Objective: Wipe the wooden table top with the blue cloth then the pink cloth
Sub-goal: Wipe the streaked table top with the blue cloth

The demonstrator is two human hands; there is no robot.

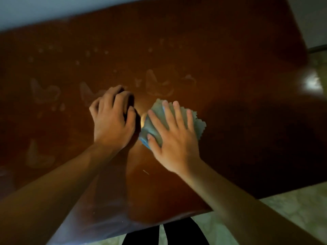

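Blue cloth (172,123) flat on wooden bench (230,68), mid-front, pinned under right hand (174,138), fingers (177,114) spread straight. Left hand (113,117) just beside, fingers curled, contents unclear. Smudges up-left; pink cloth unseen.

No readable text, labels, brands or nos. anywhere. Pale marks on the worktop (212,50), far left, are smudges only, not letters.
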